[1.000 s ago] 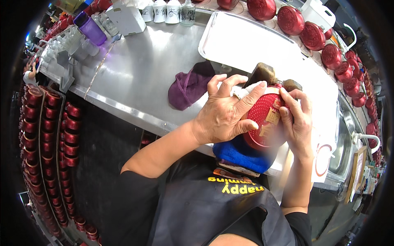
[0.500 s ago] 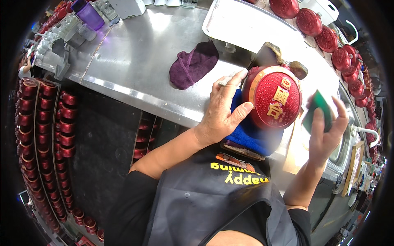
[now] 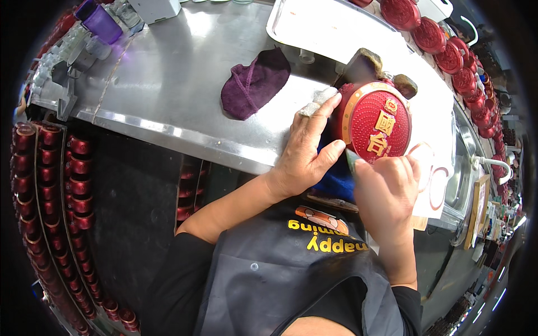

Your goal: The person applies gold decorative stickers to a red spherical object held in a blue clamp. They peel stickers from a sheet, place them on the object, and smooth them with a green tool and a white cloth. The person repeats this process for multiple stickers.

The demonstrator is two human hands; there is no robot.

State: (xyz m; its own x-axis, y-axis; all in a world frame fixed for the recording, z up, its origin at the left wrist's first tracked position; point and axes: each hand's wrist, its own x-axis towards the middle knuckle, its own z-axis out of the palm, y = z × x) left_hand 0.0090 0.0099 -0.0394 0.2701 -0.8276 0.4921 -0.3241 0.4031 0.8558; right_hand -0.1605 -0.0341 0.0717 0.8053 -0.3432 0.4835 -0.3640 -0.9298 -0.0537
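"So, where's the flask (image 3: 374,124)?"
"Face up on the blue cloth (image 3: 338,183), on the bench (image 3: 162,95) before you. Your left hand (image 3: 306,150) braces its side, fingers extended, unclenched; your right hand (image 3: 391,189) pinches a green piece (image 3: 352,159) by the rim."
"And its handling?"
"Likely heavy, hard, slick and breakable: cup the sides, clear of the raised gold."

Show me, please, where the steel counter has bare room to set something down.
The widest bare patch of the counter runs from the purple cloth left to the white box and purple bottle. A smaller one lies between cloth, left hand and front edge. Around the red flask, the left hand, right hand and blue towel crowd the space.
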